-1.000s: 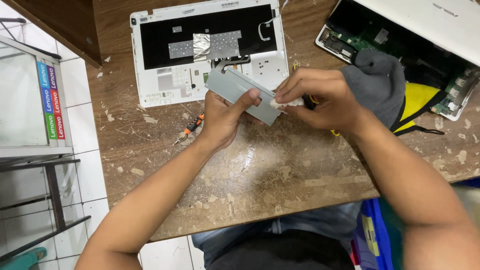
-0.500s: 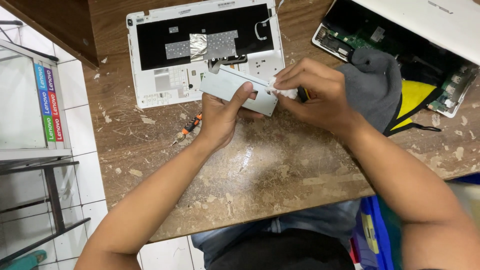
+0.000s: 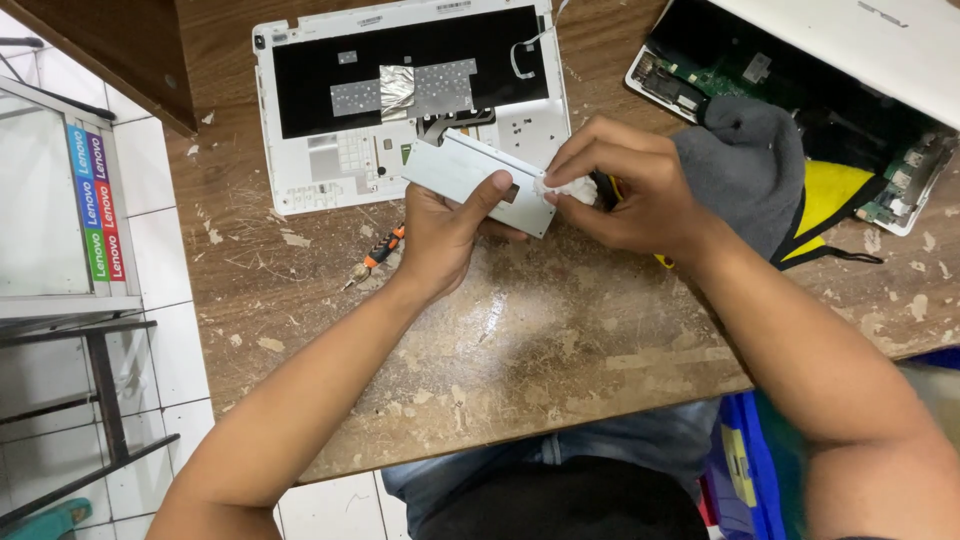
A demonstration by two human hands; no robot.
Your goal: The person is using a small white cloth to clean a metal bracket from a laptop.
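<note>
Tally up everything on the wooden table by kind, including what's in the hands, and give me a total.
Grey flat panel, in the left hand: 1
White wad, pinched by the right hand: 1
Opened laptop parts: 2, keyboard cover and base
Screwdriver: 1
Grey cloth: 1
Total: 6

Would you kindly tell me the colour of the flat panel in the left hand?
Pale silver-grey, seen in the head view: the flat panel in the left hand.
</note>
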